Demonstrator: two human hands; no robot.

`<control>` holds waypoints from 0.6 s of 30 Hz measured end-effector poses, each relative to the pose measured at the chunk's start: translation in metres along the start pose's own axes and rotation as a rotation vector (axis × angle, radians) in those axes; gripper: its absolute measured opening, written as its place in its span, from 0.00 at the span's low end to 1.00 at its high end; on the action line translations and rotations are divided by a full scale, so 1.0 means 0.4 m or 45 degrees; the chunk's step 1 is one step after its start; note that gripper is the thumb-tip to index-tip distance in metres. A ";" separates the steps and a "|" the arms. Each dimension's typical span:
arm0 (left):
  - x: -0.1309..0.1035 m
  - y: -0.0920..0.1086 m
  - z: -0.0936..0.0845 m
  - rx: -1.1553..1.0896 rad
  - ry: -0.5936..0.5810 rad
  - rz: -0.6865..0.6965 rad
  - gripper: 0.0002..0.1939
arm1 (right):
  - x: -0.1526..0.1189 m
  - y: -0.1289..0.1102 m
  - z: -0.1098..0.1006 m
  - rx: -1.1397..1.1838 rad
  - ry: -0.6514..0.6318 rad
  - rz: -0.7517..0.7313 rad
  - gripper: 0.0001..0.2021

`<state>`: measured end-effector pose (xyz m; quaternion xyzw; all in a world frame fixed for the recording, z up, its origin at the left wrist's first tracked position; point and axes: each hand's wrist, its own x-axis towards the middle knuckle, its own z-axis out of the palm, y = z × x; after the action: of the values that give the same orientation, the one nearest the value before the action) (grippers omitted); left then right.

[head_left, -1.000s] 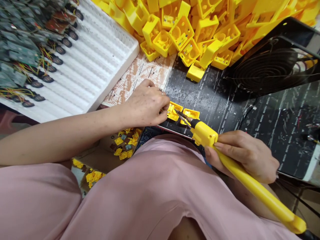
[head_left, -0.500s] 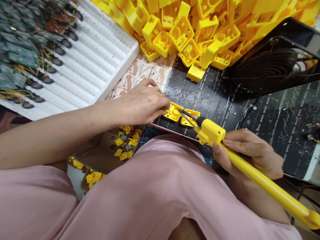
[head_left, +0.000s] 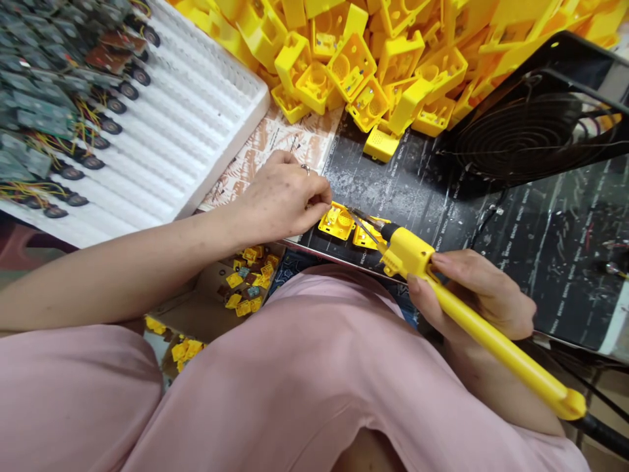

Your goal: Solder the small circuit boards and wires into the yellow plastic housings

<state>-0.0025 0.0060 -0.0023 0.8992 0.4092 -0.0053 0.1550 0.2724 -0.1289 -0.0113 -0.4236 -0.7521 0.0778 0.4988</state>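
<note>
My right hand (head_left: 484, 295) is wrapped round a yellow soldering iron (head_left: 417, 252), its dark tip and a thin metal guide pointing left. The tip end is over a small open yellow plastic case (head_left: 337, 221), near its upper right corner. A second yellow case half (head_left: 366, 234) lies beside it, partly covered by the iron. My left hand (head_left: 289, 196), with a ring on one finger, is just left of the first case. Its thumb and forefinger are pinched together close to the case's left edge; anything between them is too small to make out.
A heap of yellow plastic cases (head_left: 351, 65) fills the back of the bench. At right stands a black fan (head_left: 531, 124). A white foam tray (head_left: 211, 105) at left carries circuit boards (head_left: 44, 105) with wired round parts. Below, a cardboard box (head_left: 201, 295) holds yellow pieces.
My left fingers have drawn slightly up and left from the first case's edge. The soldering iron has shifted a little left with my right hand. Both case halves stay on the bench.
</note>
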 end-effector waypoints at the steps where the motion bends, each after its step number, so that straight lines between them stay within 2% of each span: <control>1: 0.002 0.001 0.001 0.012 -0.005 -0.006 0.18 | 0.000 -0.004 0.003 0.003 -0.013 0.007 0.15; 3: 0.008 0.001 0.003 0.027 -0.008 -0.009 0.17 | 0.001 -0.013 0.005 -0.022 -0.059 0.050 0.12; 7: 0.020 -0.005 0.004 0.025 -0.023 0.035 0.14 | 0.006 -0.026 0.008 -0.070 -0.123 0.073 0.14; 10: 0.028 -0.006 -0.003 0.028 -0.046 0.068 0.13 | 0.020 -0.023 0.017 -0.134 -0.154 0.021 0.14; 15: 0.033 -0.003 -0.017 0.030 -0.107 0.084 0.13 | 0.051 -0.008 0.017 -0.135 -0.167 -0.187 0.14; 18: 0.031 -0.005 -0.016 0.043 -0.101 0.076 0.14 | 0.054 -0.005 0.002 -0.104 -0.160 -0.136 0.14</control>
<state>0.0035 0.0181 0.0016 0.9126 0.3754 -0.0432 0.1562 0.2677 -0.1143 0.0042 -0.3972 -0.8060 0.0469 0.4363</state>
